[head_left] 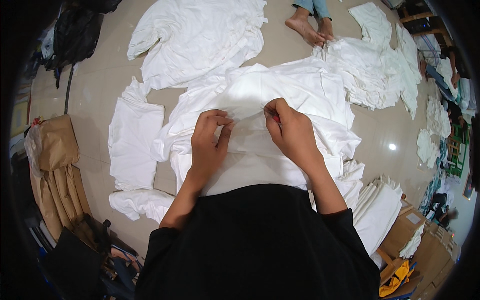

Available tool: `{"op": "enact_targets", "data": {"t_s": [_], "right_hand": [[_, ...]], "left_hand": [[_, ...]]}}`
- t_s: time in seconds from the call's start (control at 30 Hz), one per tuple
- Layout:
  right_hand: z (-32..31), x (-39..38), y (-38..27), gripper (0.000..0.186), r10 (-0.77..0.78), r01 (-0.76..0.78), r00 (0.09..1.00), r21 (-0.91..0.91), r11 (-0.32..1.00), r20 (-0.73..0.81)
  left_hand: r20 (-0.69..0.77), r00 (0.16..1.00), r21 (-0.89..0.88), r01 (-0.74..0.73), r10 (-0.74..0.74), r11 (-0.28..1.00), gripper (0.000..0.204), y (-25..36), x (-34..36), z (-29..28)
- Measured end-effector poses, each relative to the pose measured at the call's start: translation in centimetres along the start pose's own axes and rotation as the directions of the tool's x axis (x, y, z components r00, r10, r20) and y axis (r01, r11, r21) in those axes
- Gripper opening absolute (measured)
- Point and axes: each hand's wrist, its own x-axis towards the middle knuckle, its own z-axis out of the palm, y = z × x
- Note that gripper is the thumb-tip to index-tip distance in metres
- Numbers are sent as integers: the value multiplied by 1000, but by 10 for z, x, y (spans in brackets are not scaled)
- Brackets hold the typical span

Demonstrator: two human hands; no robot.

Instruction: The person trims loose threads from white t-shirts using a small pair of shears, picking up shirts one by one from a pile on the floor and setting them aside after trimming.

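A white cloth (pixel 250 137) lies across my lap and spreads over the pile before me. My left hand (pixel 207 140) is closed, its thumb and curled fingers pinching the cloth, which puckers at the fingertips. Level with it, a short way to the right, my right hand (pixel 292 131) is closed too. Between its thumb and fingers shows a small red thing (pixel 276 118), mostly hidden, so its kind is unclear. The cloth also puckers at the right fingertips. Under and beyond both hands are heaped white garments (pixel 300 82).
More white garments (pixel 200 40) lie ahead, with a folded white stack (pixel 135 135) to the left. Another person's bare feet (pixel 307 29) are at the far side, beside a white heap (pixel 370 72). Brown paper bundles (pixel 60 145) stand left; cardboard boxes (pixel 404 227) stand right.
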Motion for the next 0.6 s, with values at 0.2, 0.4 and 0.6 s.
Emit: {"op": "enact_targets", "data": {"t_s": [0.2,0.4,0.6], "right_hand": [[-8,-7,-4,16,-13,14,998,-5,1000,68],[0,-10,3,17,-35,36,999,-39,999,28],[8,-3,-6,16,-110,111,994,-42,993,23]], "left_hand": [[-168,986,56,8,2,998,11,-10,-4,-8],[-199,979,24,50,-44,998,9,-14,2,-12],[-60,996,-18,69,-70,997,10,-5,0,2]]}}
